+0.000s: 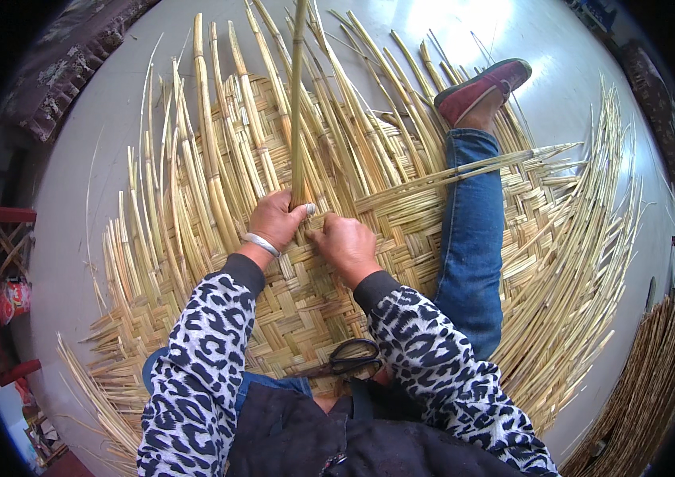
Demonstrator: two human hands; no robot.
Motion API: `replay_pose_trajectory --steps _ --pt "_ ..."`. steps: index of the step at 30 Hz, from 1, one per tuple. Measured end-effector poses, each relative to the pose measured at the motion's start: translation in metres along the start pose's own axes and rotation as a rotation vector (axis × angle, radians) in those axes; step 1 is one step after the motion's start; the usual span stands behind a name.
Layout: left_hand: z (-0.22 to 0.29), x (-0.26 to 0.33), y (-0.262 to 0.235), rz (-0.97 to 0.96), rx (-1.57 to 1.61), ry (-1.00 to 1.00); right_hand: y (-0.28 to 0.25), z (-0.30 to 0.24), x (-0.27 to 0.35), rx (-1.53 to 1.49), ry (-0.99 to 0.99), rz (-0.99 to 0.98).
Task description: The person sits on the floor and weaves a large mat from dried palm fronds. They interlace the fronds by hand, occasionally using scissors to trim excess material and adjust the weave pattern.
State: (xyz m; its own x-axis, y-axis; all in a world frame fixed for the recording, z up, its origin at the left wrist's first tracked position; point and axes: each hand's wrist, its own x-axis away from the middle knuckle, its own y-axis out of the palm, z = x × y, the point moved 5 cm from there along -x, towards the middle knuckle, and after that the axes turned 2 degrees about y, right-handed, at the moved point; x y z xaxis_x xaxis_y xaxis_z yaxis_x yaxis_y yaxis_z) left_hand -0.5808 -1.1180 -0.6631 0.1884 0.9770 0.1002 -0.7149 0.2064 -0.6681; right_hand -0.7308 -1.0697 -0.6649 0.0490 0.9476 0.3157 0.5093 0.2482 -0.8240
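A large mat (298,326) of pale split reeds in a slanting weave lies beneath me, with long loose ends fanning out at its far edge. My left hand (276,218) is closed around a greenish reed strip (298,111) that stands up from the mat and runs past the top of the view. A white band wraps that hand's thumb. Close by on the right, my right hand (347,245) is curled down against the weave, fingers bent; what they pinch is hidden. Dark-handled scissors (353,356) lie on the mat near my lap.
My outstretched leg (471,238) in jeans, ending in a red shoe (482,91), crosses the mat's right side. A loose bundle of strips (465,171) lies across it. Brown stalks (640,389) are stacked at lower right. Red wooden furniture (3,215) stands at left.
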Motion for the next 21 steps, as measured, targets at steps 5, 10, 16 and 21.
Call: replay_pose_trajectory --steps 5,10,16,21 --pt "0.000 -0.002 0.001 0.041 -0.061 0.103 0.003 -0.002 -0.003 0.050 -0.014 -0.006" --pt "-0.009 -0.013 -0.003 0.010 0.132 0.111 0.004 -0.003 -0.005 0.082 -0.002 -0.024" --pt "0.006 -0.023 -0.017 -0.012 0.042 0.192 0.002 -0.005 -0.005 0.078 0.010 -0.026" --pt "0.019 -0.044 -0.041 -0.033 -0.042 0.276 0.000 -0.005 -0.004 0.060 0.021 -0.015"
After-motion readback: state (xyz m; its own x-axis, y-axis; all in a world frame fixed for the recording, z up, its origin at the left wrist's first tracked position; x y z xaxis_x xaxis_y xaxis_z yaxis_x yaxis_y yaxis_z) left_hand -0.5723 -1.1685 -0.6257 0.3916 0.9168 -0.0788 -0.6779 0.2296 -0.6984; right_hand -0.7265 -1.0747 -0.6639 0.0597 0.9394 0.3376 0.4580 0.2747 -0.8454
